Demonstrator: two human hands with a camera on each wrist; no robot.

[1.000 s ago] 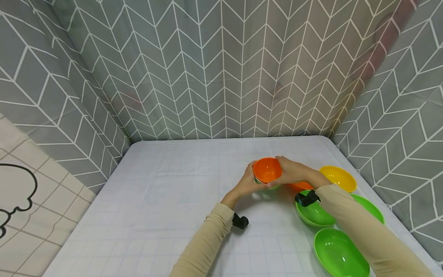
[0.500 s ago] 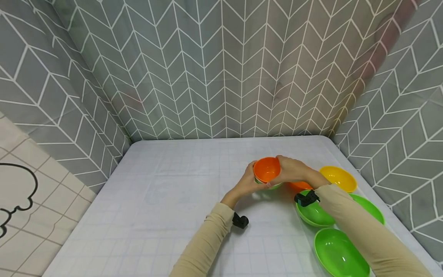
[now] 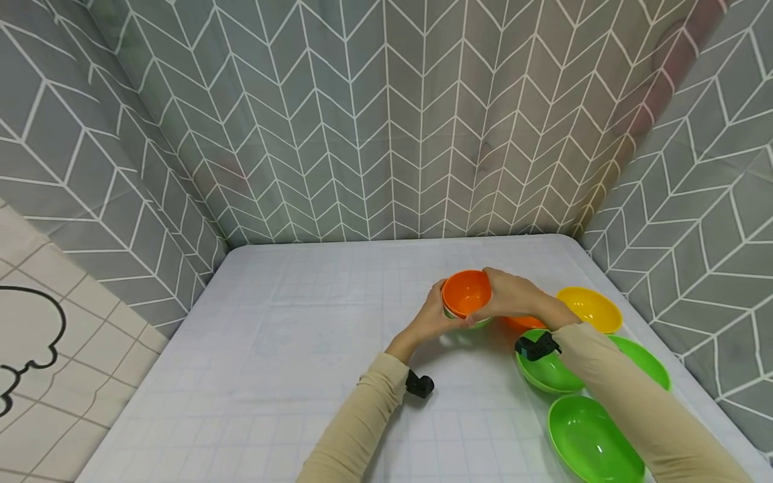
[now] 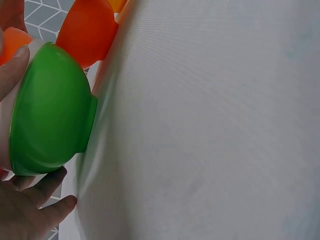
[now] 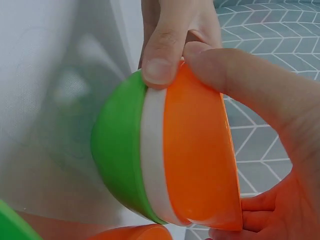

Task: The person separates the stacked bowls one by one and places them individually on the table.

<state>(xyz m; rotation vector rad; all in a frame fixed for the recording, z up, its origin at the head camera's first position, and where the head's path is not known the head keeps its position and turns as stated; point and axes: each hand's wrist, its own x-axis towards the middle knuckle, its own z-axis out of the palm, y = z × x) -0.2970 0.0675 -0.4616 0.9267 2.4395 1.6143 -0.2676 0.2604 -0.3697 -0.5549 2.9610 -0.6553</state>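
Note:
A nested stack stands at the right of the table's middle: a green bowl (image 4: 52,110) at the bottom, a white bowl (image 5: 154,145) inside it, and an orange bowl (image 3: 467,293) on top. My left hand (image 3: 432,316) holds the lower bowls from the left side. In the right wrist view its thumb presses by the green and white rims. My right hand (image 3: 512,296) grips the orange bowl, thumb near its base and fingers by its rim. Most of the orange bowl's wall rises above the white one.
Another orange bowl (image 3: 524,323) lies partly behind my right wrist. A yellow bowl (image 3: 590,310) sits farther right. Several green bowls, including a front one (image 3: 594,439), stand along the right side, partly under my right sleeve. Patterned curtains (image 3: 386,121) enclose the white-covered table (image 3: 290,362).
Both hands stay almost in place around the stack. The orange bowl and right hand sit very slightly higher in the head view, which itself has shifted a little.

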